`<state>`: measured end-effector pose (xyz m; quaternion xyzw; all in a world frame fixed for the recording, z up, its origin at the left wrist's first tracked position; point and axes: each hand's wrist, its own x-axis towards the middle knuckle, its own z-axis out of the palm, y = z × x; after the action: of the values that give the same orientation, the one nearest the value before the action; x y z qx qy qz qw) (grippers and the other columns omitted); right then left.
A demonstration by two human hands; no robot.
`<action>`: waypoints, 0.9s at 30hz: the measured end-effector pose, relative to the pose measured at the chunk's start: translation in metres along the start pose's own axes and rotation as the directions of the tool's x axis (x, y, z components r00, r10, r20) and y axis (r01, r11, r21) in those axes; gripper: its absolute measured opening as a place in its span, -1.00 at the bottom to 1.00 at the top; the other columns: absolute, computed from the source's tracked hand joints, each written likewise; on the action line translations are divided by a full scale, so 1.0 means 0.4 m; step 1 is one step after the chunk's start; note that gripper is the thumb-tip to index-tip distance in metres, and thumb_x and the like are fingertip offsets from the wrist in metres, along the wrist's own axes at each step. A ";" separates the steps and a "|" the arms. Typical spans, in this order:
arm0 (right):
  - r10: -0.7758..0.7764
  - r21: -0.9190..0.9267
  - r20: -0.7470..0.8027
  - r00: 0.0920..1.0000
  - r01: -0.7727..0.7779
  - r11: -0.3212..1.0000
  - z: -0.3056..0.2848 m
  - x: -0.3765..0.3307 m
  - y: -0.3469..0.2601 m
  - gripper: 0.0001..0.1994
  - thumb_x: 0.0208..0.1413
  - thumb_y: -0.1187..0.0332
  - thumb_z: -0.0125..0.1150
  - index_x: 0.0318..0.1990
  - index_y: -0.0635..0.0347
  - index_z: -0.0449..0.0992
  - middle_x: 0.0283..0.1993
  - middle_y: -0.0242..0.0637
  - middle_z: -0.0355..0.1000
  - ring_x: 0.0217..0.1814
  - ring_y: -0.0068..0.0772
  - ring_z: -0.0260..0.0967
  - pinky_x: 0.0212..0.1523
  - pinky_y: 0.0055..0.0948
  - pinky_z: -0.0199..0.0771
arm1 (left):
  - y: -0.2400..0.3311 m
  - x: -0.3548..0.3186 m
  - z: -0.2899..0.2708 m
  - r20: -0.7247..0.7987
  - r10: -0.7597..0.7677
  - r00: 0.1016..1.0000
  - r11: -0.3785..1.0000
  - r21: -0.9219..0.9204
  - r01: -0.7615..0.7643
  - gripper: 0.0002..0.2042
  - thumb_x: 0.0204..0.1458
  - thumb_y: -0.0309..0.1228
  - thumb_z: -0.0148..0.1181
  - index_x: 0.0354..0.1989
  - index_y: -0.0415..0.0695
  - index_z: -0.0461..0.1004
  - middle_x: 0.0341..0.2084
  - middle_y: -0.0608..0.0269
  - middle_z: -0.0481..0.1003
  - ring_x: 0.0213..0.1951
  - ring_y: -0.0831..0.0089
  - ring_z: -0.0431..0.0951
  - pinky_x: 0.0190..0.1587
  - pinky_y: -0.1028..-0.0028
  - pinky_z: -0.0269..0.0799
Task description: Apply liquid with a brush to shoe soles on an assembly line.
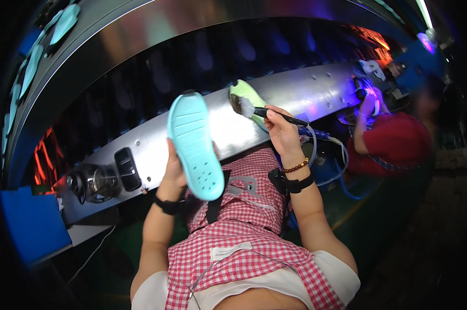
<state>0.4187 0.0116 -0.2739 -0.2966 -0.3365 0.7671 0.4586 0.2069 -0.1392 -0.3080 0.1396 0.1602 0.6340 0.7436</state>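
The left hand [175,164] had its fingers spread wide around the edges of a turquoise sole [194,137], thumb at one side and fingertips just showing at the other. The sole was held up over the near edge of the metal desk [300,90], its grooved end away from the body and its holed end toward it. The right hand [284,132] had its fingers pinched narrow on the dark handle of a brush [285,118]. The brush's pale bristles were over a green sole [253,90] on the desk; whether they touched it, I could not tell. A dark brown patch showed beside the bristles. Farther left on the desk stood a black tray [126,168] and, just beside it, a glass jar [100,183]. Well off to the right, a co-worker in red [396,137] had both hands near a violet light [371,93].
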 end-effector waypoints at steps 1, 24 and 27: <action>0.013 -0.035 0.076 0.997 -0.011 0.999 0.031 -0.012 0.006 -0.80 -0.10 0.53 0.16 -0.26 0.37 0.46 -0.42 -0.36 0.40 -0.41 -0.63 0.27 -0.38 -0.69 0.22 | -0.021 0.006 -0.006 -0.030 0.022 0.999 1.000 -0.011 -0.022 -0.06 -0.20 0.41 -0.43 0.16 -0.22 0.03 -0.02 -0.11 0.25 0.02 -0.03 0.27 0.04 0.04 0.22; 0.377 -0.698 0.702 0.604 0.480 0.531 0.189 -0.094 -0.021 -0.82 -0.24 0.42 0.25 -0.38 0.19 0.55 -0.52 -0.25 0.39 -0.45 -0.45 0.32 -0.40 -0.53 0.30 | 0.037 -0.001 0.034 -0.344 0.345 0.873 0.938 0.087 -0.337 -0.22 -0.07 0.30 -0.60 0.06 -0.10 0.19 -0.15 0.09 0.37 -0.12 0.18 0.40 -0.04 0.13 0.30; 0.295 -0.603 0.595 0.747 0.173 0.779 0.209 -0.095 -0.051 -0.84 -0.16 0.47 0.23 -0.34 0.26 0.53 -0.41 -0.25 0.43 -0.41 -0.59 0.36 -0.40 -0.63 0.34 | 0.018 -0.005 0.076 -0.272 0.255 0.928 0.965 0.012 -0.262 -0.16 -0.11 0.35 -0.63 0.09 -0.11 0.16 -0.16 0.05 0.38 -0.17 0.12 0.44 -0.07 0.05 0.32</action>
<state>0.3806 -0.0357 -0.2023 -0.1514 -0.6999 0.6801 0.1569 0.2126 -0.1402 -0.2774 0.0625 0.2328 0.7414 0.6263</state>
